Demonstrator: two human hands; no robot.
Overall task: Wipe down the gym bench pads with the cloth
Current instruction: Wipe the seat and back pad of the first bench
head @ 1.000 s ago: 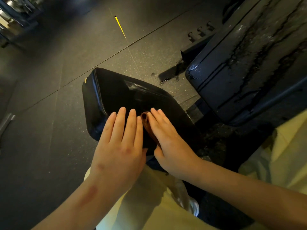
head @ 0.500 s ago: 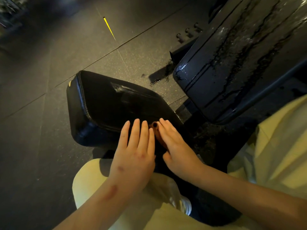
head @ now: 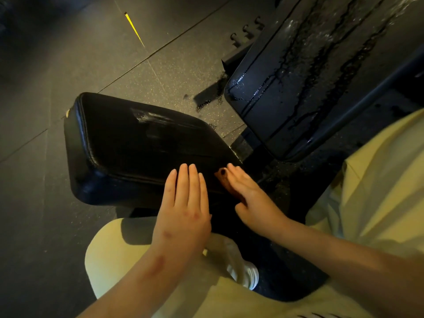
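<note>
Fingers [head: 183, 177] straight, your left hand [head: 183, 210] rests empty on the near edge of the black padded seat pad [head: 137, 145] while your right hand [head: 250, 196] flattens a small reddish-brown cloth [head: 223, 182] beside it; that pad looks mostly wiped, the tilted black back pad [head: 321, 76] beyond, streaked wet, probably not.

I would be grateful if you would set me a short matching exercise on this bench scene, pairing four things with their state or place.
Things:
1. back pad
2. seat pad
3. cloth
4. left hand

States:
A. fingers flat on the seat pad's near edge, holding nothing
B. wet, with liquid running down in streaks
C. reddish-brown, pressed under the right hand
D. black, one pale smear on top

Pairs: 1-B, 2-D, 3-C, 4-A.
</note>
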